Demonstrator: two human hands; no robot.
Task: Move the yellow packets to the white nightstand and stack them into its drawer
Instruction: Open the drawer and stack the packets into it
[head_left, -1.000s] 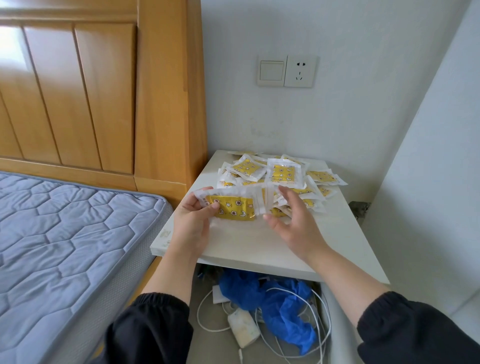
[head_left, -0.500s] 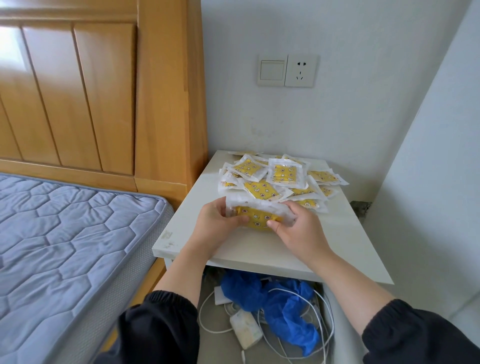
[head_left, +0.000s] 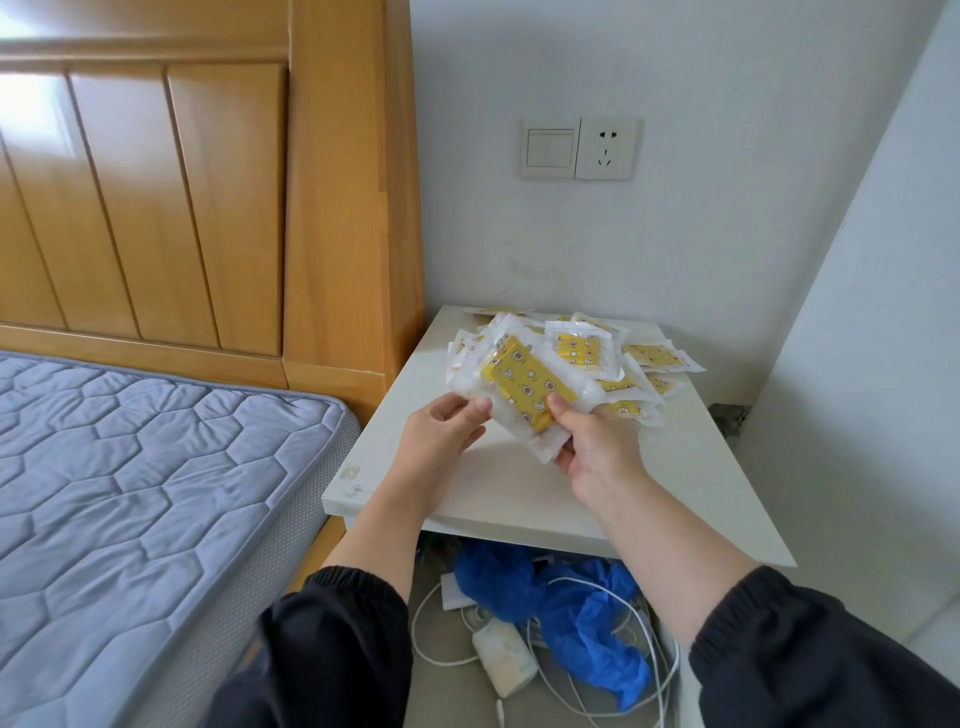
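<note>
A short stack of packets (head_left: 522, 392) is held tilted above the nightstand (head_left: 519, 499), just in front of the loose pile (head_left: 628, 358) spread over the far part of its top. The stack's left end is pinched between the thumb and curled fingers of the left hand (head_left: 441, 436). The near end is gripped by the right hand (head_left: 597, 452), with the thumb pressed on the yellow face and the fingers hidden beneath.

Below the top, what is taken to be the open drawer (head_left: 452, 696) is seen, already crowded by a blue bag (head_left: 582, 608), white cables (head_left: 665, 675) and a charger (head_left: 506, 662).

The wrappers look slick, and the stack is held only at its ends. If either grip is eased while it is tilted, the middle packets could be fanned out and lost down the gap by the bed (head_left: 156, 493) or among the cables. A flat seat is unlikely to be found on the bag, so a stack set there could be toppled. The cables could also be snagged as the hands are lowered. The pile's outer packets lie near the right edge and could be swept off by a careless reach
</note>
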